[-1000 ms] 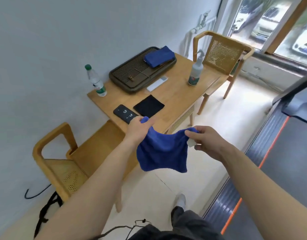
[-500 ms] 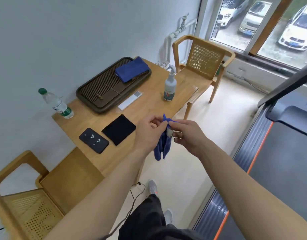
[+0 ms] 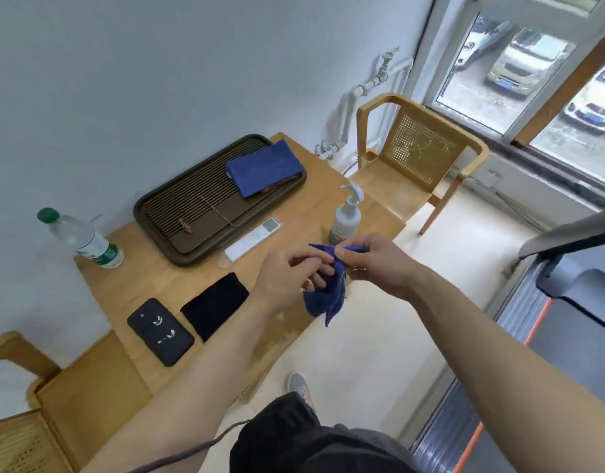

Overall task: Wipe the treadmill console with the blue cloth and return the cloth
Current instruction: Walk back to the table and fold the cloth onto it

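Note:
The blue cloth hangs bunched and folded between both hands, above the front edge of the wooden table. My left hand pinches its left side and my right hand pinches its top edge. A second blue cloth lies folded on the dark slatted tray at the back of the table. Part of the treadmill, its dark frame and belt with an orange stripe, shows at the right edge; I cannot see the console's face.
On the table stand a spray bottle, a water bottle, a white remote, a black cloth and a black phone. Wooden chairs sit at the far end and near left. My shoe is on the floor.
The cloth was spread open between my hands a second ago; both hands came together and folded it into a hanging bunch. My view has shifted closer over the table.

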